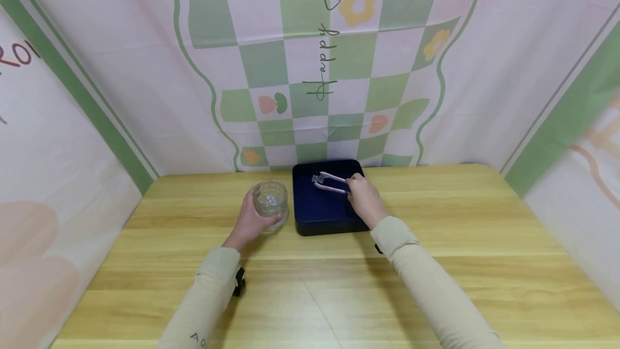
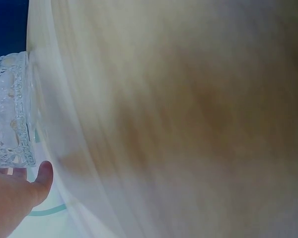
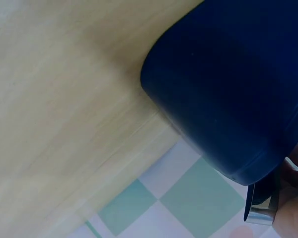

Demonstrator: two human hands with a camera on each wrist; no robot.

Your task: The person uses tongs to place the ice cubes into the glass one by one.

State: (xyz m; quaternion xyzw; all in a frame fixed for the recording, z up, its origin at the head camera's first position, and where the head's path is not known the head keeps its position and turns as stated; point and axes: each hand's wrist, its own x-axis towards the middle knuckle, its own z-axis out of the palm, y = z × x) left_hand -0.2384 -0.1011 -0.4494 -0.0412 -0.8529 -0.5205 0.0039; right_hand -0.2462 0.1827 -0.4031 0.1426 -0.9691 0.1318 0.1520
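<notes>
My left hand point(image 1: 250, 222) holds a clear, textured drinking glass point(image 1: 271, 201), thumb on its near side and fingers at its far left. In the left wrist view the glass point(image 2: 7, 111) shows at the left edge beside the thumb. Right of it lies a dark blue rectangular tray point(image 1: 315, 215). Above the tray my right hand point(image 1: 365, 198) grips pale pink tongs point(image 1: 331, 188), their tips pointing left. A small clear, greyish piece point(image 1: 317, 179) shows at the tips; whether it is pinched I cannot tell. In the right wrist view the tray point(image 3: 213, 94) hides most of the hand.
A light wood table point(image 1: 300, 295) lies under everything. Behind it hangs a checkered green and white cloth point(image 1: 310, 58), close to the tray's far edge. Cloth walls also stand at left and right.
</notes>
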